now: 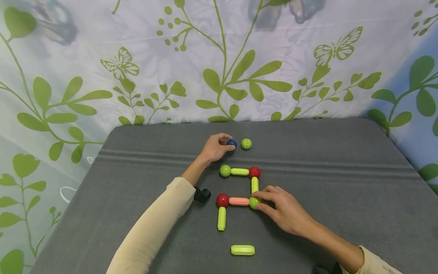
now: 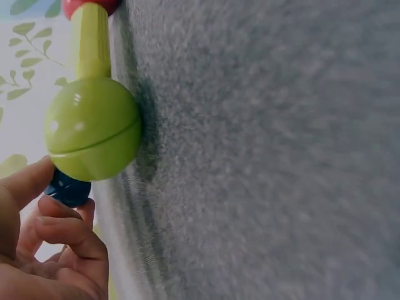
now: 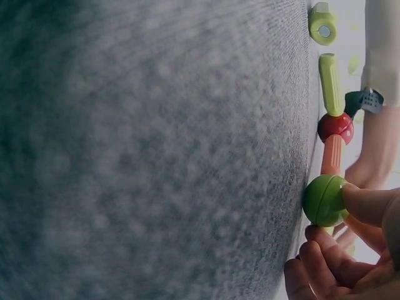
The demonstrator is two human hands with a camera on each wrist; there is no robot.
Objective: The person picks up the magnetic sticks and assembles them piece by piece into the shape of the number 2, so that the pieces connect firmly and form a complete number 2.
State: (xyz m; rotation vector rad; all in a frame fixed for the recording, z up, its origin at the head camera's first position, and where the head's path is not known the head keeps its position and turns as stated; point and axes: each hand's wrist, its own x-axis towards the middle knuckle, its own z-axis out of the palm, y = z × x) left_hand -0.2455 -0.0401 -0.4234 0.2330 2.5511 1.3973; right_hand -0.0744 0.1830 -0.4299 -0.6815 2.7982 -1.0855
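Near the far side of the table, my left hand [image 1: 215, 147] pinches a dark blue ball [image 1: 232, 143] between thumb and fingers. A loose green ball [image 1: 246, 144] lies just right of it. My right hand [image 1: 285, 209] holds another green ball [image 1: 254, 203] at the right corner of a joined chain. From that ball an orange rod [image 1: 239, 201] runs left to a red ball [image 1: 222, 200], which bears a yellow-green rod [image 1: 221, 219]. A second rod [image 1: 254, 185] rises to a red ball [image 1: 254, 172], then a rod [image 1: 240, 171] leads left to a green ball [image 1: 225, 170].
A single yellow-green rod [image 1: 242, 250] lies apart near the front of the grey table [image 1: 342, 160]. Behind the table hangs a leaf-patterned cloth [image 1: 191, 64]. A black wrist camera [image 1: 202, 195] sticks out beside the left sleeve.
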